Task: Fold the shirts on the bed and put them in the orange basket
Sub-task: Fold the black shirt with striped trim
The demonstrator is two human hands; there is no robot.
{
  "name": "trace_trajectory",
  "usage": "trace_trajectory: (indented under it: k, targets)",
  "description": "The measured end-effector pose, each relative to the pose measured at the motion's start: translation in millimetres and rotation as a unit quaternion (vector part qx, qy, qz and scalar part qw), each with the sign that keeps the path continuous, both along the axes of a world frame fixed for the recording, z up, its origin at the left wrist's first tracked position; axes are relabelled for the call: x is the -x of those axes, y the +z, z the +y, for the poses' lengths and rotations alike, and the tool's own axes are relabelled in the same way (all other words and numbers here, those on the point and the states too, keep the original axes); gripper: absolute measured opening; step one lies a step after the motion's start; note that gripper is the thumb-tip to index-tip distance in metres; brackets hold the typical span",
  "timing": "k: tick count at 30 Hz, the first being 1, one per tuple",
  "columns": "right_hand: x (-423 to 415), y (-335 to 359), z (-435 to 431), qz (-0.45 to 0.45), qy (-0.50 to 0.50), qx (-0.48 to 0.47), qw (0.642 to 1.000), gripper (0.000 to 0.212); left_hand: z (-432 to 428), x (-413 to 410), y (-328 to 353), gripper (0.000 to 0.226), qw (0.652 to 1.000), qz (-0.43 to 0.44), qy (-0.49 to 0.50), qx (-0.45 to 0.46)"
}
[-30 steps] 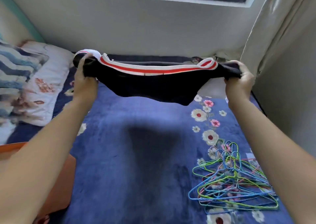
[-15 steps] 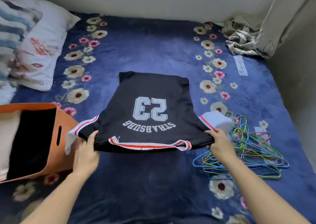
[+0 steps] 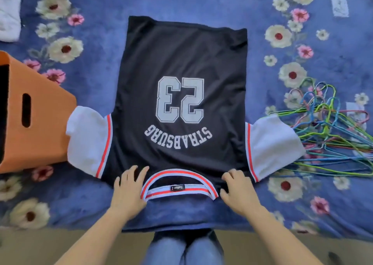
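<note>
The person's knees in blue jeans (image 3: pixel 185 250) stand at the near edge of the bed (image 3: pixel 86 202). Just beyond, both hands sit on the black shirt (image 3: pixel 181 58), one on each side of its striped collar. The left hand (image 3: pixel 129 190) lies released, fingers straight and flat on the cloth. The right hand (image 3: pixel 239 192) has bent fingers with the tips on the fabric; I cannot tell whether it pinches. The shirt lies spread flat on the flowered blue cover, collar nearest, with the number 23 facing up. Its left white sleeve touches the orange basket (image 3: pixel 44 123); its right sleeve overlaps a heap of coloured wire hangers (image 3: pixel 333 135). A white pillow (image 3: pixel 8 12) lies far left.
</note>
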State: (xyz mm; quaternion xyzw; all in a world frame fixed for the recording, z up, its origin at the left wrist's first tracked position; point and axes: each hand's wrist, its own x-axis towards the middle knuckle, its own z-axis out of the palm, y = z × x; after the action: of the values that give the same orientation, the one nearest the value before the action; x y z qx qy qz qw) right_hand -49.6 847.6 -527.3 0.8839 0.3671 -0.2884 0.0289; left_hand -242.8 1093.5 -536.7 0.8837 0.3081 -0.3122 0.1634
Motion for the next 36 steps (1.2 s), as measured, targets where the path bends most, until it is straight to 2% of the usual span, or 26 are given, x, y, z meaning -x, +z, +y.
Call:
trace_trajectory:
  k: [2, 4, 5, 8, 9, 11, 13, 14, 16, 18, 20, 22, 23, 24, 27, 29, 32, 35, 36]
  targets:
    - [21, -22, 8, 0.037, 0.039, 0.008, 0.999, 0.049, -15, 1, -20, 0.110, 0.995, -0.007, -0.104, -0.003]
    - [33, -32, 17, 0.015, 0.080, 0.039, 0.996, 0.064, -22, 1, -31, 0.095, 0.990, -0.003, -0.142, -0.004]
    - [36, -37, 20, -0.016, 0.090, 0.033, 0.995, 0.059, -22, -1, -32, 0.083, 0.985, -0.026, -0.170, -0.018]
    - [33, -48, 19, -0.104, 0.136, -0.075, 0.982, 0.018, -8, -7, -32, 0.052, 0.971, -0.086, -0.221, -0.025]
    - [32, -51, 14, -0.095, 0.161, -0.097, 0.978, 0.009, -4, -5, -35, 0.048, 0.968, -0.087, -0.233, -0.019]
    - [36, -49, 5, -0.030, 0.214, -0.086, 0.973, 0.020, -1, 1, -30, 0.047, 0.966, -0.041, -0.255, -0.005]
    - [40, -46, -5, 0.088, 0.205, -0.036, 0.974, 0.032, -9, 3, -21, 0.047, 0.964, 0.043, -0.264, 0.003]
    - [39, -43, -11, 0.141, 0.149, -0.022, 0.978, 0.039, -15, -1, -16, 0.044, 0.964, 0.082, -0.253, -0.006]
    - [29, -34, -17, 0.187, -0.072, -0.057, 0.978, 0.034, -24, -17, -11, 0.036, 0.962, 0.143, -0.231, -0.027]
    - [6, -22, -25, 0.141, -0.312, -0.149, 0.928, 0.014, -41, -48, -6, 0.028, 0.968, 0.130, -0.212, -0.014]
    - [-28, -18, -40, 0.059, -0.487, -0.213, 0.845, 0.008, -61, -74, -11, 0.010, 0.979, -0.010, -0.205, -0.023]
    - [-64, -18, -58, -0.013, -0.588, -0.240, 0.772, 0.015, -87, -93, -24, 0.011, 0.967, -0.171, -0.190, 0.009]
    - [-80, -19, -64, -0.041, -0.620, -0.237, 0.747, 0.023, -100, -102, -28, 0.008, 0.955, -0.236, -0.180, 0.028]
    - [-96, -23, -72, -0.062, -0.648, -0.228, 0.724, 0.034, -117, -114, -33, 0.024, 0.948, -0.263, -0.169, 0.054]
    - [-130, -36, -85, -0.039, -0.715, -0.172, 0.677, 0.067, -159, -140, -52, 0.051, 0.936, -0.273, -0.210, 0.077]
    - [-142, -41, -86, -0.008, -0.736, -0.184, 0.651, 0.070, -174, -149, -62, 0.057, 0.936, -0.268, -0.222, 0.057]
    - [-147, -49, -93, 0.001, -0.729, -0.220, 0.648, 0.053, -184, -160, -79, 0.059, 0.935, -0.284, -0.208, 0.042]
    - [-147, -50, -111, 0.013, -0.712, -0.243, 0.658, 0.018, -188, -173, -86, 0.060, 0.935, -0.304, -0.181, 0.040]
    - [-147, -49, -120, 0.014, -0.717, -0.257, 0.647, 0.010, -189, -178, -85, 0.060, 0.936, -0.307, -0.165, 0.045]
